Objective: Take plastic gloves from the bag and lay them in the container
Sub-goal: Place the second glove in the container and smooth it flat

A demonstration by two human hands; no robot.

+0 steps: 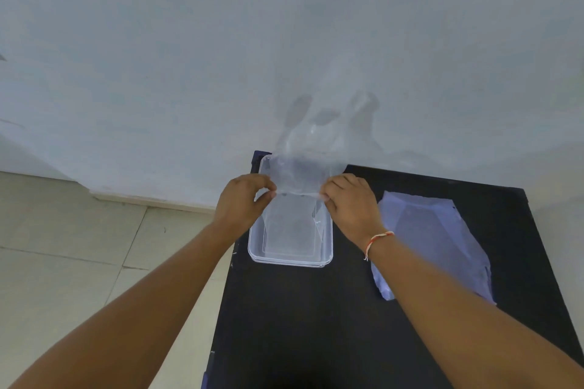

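Two bare hands meet above a clear plastic container (290, 257) that sits on a black table (316, 325). From the head view, the left hand (241, 200) pinches the left edge of a transparent plastic glove (300, 174) between thumb and fingertips, and the right hand (349, 202) pinches the right edge in the same way. The glove is stretched between them and spreads toward twelve o'clock, its finger shapes faint against the pale wall (284, 25). It hangs over the far half of the container, just above the rim. At three o'clock from the container, well apart from it, the flat clear bag (442, 237) lies on the table, partly crossed by the right forearm. A thread bracelet (377, 241) circles the right wrist. Tiled floor (79, 246) shows at nine o'clock.
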